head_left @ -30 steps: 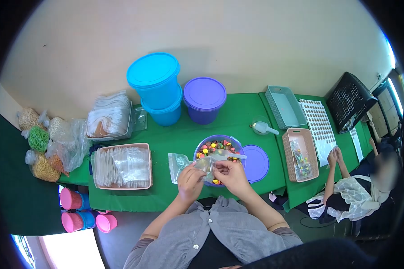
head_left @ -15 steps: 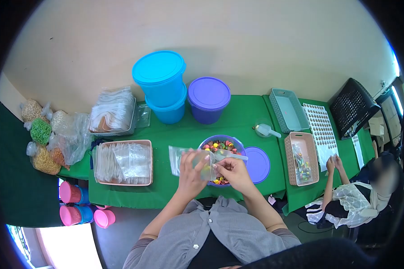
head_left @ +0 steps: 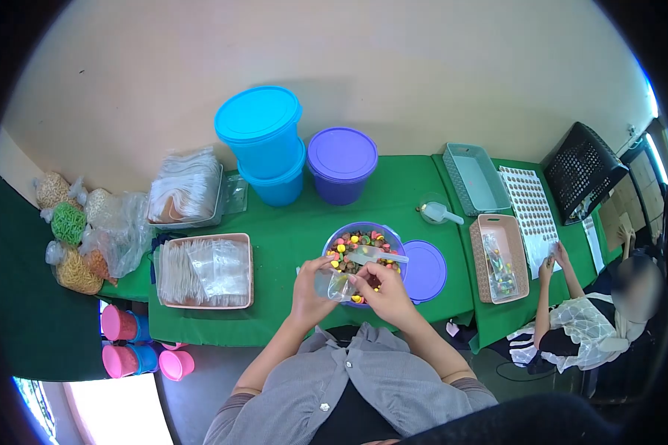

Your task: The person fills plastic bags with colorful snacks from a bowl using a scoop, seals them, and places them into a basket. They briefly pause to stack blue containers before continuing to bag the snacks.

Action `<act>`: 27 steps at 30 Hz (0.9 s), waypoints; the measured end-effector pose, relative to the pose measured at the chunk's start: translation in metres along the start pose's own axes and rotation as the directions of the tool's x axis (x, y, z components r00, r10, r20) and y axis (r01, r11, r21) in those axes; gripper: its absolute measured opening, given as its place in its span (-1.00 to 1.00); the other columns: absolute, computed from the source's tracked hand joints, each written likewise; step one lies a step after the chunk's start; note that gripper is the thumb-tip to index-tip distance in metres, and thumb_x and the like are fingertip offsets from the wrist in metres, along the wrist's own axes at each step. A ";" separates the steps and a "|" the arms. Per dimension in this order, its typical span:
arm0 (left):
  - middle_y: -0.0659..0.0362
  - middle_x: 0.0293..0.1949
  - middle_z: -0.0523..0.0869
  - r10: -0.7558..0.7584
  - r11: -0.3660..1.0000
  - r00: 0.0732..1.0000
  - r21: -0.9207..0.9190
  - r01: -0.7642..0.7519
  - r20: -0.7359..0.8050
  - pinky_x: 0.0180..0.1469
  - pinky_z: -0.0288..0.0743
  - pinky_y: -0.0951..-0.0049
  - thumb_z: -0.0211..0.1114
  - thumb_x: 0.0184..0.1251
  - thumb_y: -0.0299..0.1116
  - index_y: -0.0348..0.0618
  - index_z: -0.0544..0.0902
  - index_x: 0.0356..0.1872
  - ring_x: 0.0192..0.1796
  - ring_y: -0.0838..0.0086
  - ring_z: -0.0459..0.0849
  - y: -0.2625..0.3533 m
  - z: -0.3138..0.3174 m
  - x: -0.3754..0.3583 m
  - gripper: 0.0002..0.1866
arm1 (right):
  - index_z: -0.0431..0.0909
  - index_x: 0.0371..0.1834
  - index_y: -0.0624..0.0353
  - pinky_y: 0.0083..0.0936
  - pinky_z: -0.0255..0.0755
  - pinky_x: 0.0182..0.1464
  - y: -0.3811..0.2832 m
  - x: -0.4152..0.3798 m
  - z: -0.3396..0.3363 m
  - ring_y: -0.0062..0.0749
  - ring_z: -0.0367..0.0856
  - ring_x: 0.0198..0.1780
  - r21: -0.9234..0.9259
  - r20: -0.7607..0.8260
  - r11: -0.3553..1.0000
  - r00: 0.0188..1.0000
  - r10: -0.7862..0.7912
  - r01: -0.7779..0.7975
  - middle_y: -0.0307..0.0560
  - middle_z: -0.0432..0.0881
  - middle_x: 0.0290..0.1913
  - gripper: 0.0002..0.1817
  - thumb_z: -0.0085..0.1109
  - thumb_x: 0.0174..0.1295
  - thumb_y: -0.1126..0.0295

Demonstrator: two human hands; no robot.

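Observation:
A clear plastic bag [head_left: 336, 285] is held between my two hands above the near edge of a purple tub [head_left: 401, 239] full of colourful round sweets [head_left: 358, 242]. My left hand [head_left: 312, 291] grips the bag from the left, its fingers curved round it. Thumb and fingertips of my right hand [head_left: 382, 290] pinch the bag's right side. In the tub, a clear scoop [head_left: 378, 255] lies on the sweets. A purple lid [head_left: 426, 272] is just right of the tub.
Baskets of clear bags [head_left: 223, 268] stand left; blue tubs [head_left: 260, 126] and a purple tub [head_left: 342, 167] stand behind. A second scoop [head_left: 439, 213], a pink basket [head_left: 500, 259], a grey basket [head_left: 476, 178] and a sticker sheet [head_left: 528, 215] are right, near a co-worker [head_left: 586, 326].
The bag has come down and looks more gathered between my hands. My left hand has turned and lowered slightly. The co-worker's hands have shifted a little at the sticker sheet.

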State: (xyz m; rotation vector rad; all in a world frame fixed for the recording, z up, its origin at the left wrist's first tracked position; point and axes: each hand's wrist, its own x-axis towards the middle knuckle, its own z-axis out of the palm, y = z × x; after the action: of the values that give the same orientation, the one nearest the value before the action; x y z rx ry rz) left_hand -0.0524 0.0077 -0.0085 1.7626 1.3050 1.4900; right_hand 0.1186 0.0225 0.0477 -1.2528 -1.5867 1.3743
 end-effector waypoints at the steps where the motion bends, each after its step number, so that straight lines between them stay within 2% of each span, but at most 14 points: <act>1: 0.11 -0.15 0.60 -0.061 0.998 0.998 0.026 0.061 0.003 -0.06 0.47 0.25 0.56 -0.22 -0.45 -0.07 0.48 0.13 -0.14 0.19 0.59 0.006 -0.002 0.001 -0.27 | 0.51 -0.41 0.24 -0.67 0.32 -0.42 0.000 0.000 0.001 -0.70 0.41 -0.48 0.001 0.001 1.000 1.000 0.001 -0.001 -0.34 0.47 -0.54 -0.80 0.27 0.27 0.37; 2: 0.11 -0.15 0.60 -0.062 0.998 0.998 0.026 0.062 0.003 -0.06 0.47 0.25 0.56 -0.22 -0.45 -0.07 0.48 0.13 -0.14 0.19 0.59 0.011 -0.004 0.003 -0.27 | 0.51 -0.40 0.25 -0.65 0.33 -0.40 0.000 0.000 0.001 -0.65 0.42 -0.46 -0.092 -0.067 0.992 0.994 -0.091 0.085 -0.29 0.46 -0.49 -0.79 0.31 0.22 0.37; 3: 0.11 -0.17 0.58 0.037 0.989 0.999 0.141 -0.042 0.037 -0.06 0.46 0.25 0.54 -0.20 -0.48 -0.07 0.50 0.11 -0.14 0.19 0.58 0.015 -0.006 0.008 -0.31 | 0.51 -0.39 0.26 -0.62 0.34 -0.38 0.000 0.000 0.002 -0.59 0.43 -0.43 -0.189 -0.126 0.968 0.974 -0.189 0.164 -0.24 0.46 -0.43 -0.78 0.35 0.18 0.37; 4: 0.11 -0.18 0.57 0.132 0.957 0.988 0.250 -0.148 0.081 -0.06 0.44 0.24 0.51 -0.18 -0.50 -0.07 0.53 0.09 -0.14 0.18 0.57 0.018 -0.007 0.011 -0.35 | 0.51 -0.39 0.26 -0.62 0.34 -0.38 -0.001 0.000 0.003 -0.59 0.43 -0.43 -0.189 -0.123 0.968 0.974 -0.190 0.165 -0.24 0.46 -0.43 -0.78 0.35 0.18 0.37; 6: 0.12 -0.18 0.57 0.141 0.943 0.987 0.293 -0.158 0.079 -0.05 0.43 0.24 0.49 -0.20 -0.51 -0.06 0.53 0.09 -0.13 0.18 0.56 0.020 -0.006 0.012 -0.34 | 0.55 -0.31 0.28 -0.54 0.35 -0.30 -0.008 -0.003 0.003 -0.49 0.43 -0.33 -0.220 -0.097 0.937 0.950 -0.298 0.272 -0.16 0.41 -0.31 -0.73 0.43 0.08 0.36; 7: 0.12 -0.18 0.56 0.153 0.927 0.985 0.334 -0.172 0.081 -0.04 0.42 0.23 0.46 -0.21 -0.53 -0.05 0.53 0.10 -0.13 0.18 0.55 0.021 -0.006 0.013 -0.34 | 0.55 -0.31 0.28 -0.54 0.35 -0.30 -0.011 -0.004 0.004 -0.49 0.43 -0.33 -0.220 -0.093 0.936 0.950 -0.299 0.273 -0.16 0.41 -0.31 -0.73 0.43 0.08 0.36; 9: 0.13 -0.16 0.56 0.158 0.923 0.983 0.339 -0.182 0.096 -0.02 0.41 0.23 0.46 -0.24 -0.52 -0.05 0.53 0.10 -0.10 0.19 0.54 0.020 -0.006 0.013 -0.32 | 0.61 -0.26 0.28 -0.51 0.33 -0.20 -0.017 -0.008 0.007 -0.46 0.40 -0.23 -0.360 0.007 0.874 0.938 -0.347 0.326 -0.15 0.37 -0.25 -0.73 0.45 0.06 0.36; 12: 0.14 -0.15 0.56 0.187 0.911 0.977 0.354 -0.213 0.105 0.00 0.40 0.22 0.45 -0.28 -0.51 -0.04 0.53 0.10 -0.08 0.19 0.54 0.020 -0.003 0.013 -0.30 | 0.63 -0.26 0.28 -0.49 0.31 -0.17 -0.015 -0.009 0.004 -0.46 0.38 -0.20 -0.269 0.071 0.923 0.961 -0.266 0.276 -0.16 0.38 -0.25 -0.75 0.43 0.07 0.38; 14: 0.13 -0.15 0.56 0.206 0.901 0.974 0.368 -0.227 0.098 0.00 0.40 0.22 0.45 -0.30 -0.52 -0.03 0.53 0.10 -0.07 0.19 0.53 0.018 -0.003 0.013 -0.29 | 0.64 -0.28 0.28 -0.51 0.31 -0.17 -0.009 -0.007 0.005 -0.46 0.39 -0.21 -0.205 0.048 0.942 0.964 -0.260 0.264 -0.16 0.39 -0.26 -0.78 0.41 0.09 0.40; 16: 0.13 -0.14 0.56 0.185 0.917 0.981 0.348 -0.195 0.061 0.01 0.39 0.22 0.46 -0.24 -0.51 -0.03 0.52 0.10 -0.07 0.19 0.53 0.016 -0.004 0.014 -0.32 | 0.65 -0.29 0.28 -0.52 0.31 -0.17 -0.005 -0.008 0.006 -0.46 0.39 -0.22 -0.141 0.024 0.958 0.968 -0.251 0.252 -0.17 0.39 -0.27 -0.82 0.39 0.10 0.42; 18: 0.13 -0.14 0.56 0.188 0.910 0.981 0.368 -0.192 0.048 0.00 0.38 0.22 0.46 -0.20 -0.49 -0.03 0.51 0.10 -0.07 0.19 0.53 0.012 -0.006 0.016 -0.34 | 0.66 -0.26 0.27 -0.52 0.31 -0.17 -0.004 -0.007 0.004 -0.45 0.40 -0.24 -0.064 0.011 0.987 0.989 -0.147 0.148 -0.18 0.40 -0.30 -0.84 0.36 0.13 0.44; 22: 0.14 -0.14 0.57 0.168 0.894 0.986 0.422 -0.154 0.004 -0.01 0.37 0.21 0.47 -0.11 -0.46 -0.02 0.51 0.09 -0.07 0.18 0.53 0.009 -0.009 0.015 -0.39 | 0.67 -0.25 0.25 -0.51 0.32 -0.15 -0.004 -0.009 0.005 -0.45 0.40 -0.25 -0.008 -0.030 0.993 0.992 -0.121 0.121 -0.18 0.41 -0.32 -0.83 0.36 0.13 0.44; 24: 0.14 -0.14 0.57 0.195 0.879 0.981 0.441 -0.179 0.010 -0.01 0.37 0.20 0.47 -0.13 -0.46 -0.02 0.51 0.09 -0.06 0.18 0.53 0.011 -0.008 0.014 -0.38 | 0.67 -0.23 0.25 -0.50 0.31 -0.15 -0.004 -0.007 0.006 -0.45 0.39 -0.26 -0.285 -0.053 0.921 0.955 -0.291 0.265 -0.18 0.39 -0.32 -0.81 0.37 0.13 0.41; 27: 0.14 -0.14 0.57 0.224 0.860 0.973 0.459 -0.224 0.056 -0.02 0.37 0.20 0.48 -0.16 -0.44 -0.01 0.52 0.08 -0.06 0.20 0.53 0.011 -0.007 0.010 -0.37 | 0.67 -0.23 0.25 -0.51 0.29 -0.16 -0.011 -0.010 0.012 -0.45 0.37 -0.28 -0.359 -0.045 0.883 0.940 -0.338 0.301 -0.18 0.37 -0.34 -0.80 0.37 0.13 0.40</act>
State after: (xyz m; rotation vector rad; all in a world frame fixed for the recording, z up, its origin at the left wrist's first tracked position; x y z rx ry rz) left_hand -0.0557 0.0105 0.0080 2.2851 1.6010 1.3666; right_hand 0.1075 0.0097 0.0568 -1.1685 -1.9174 0.8293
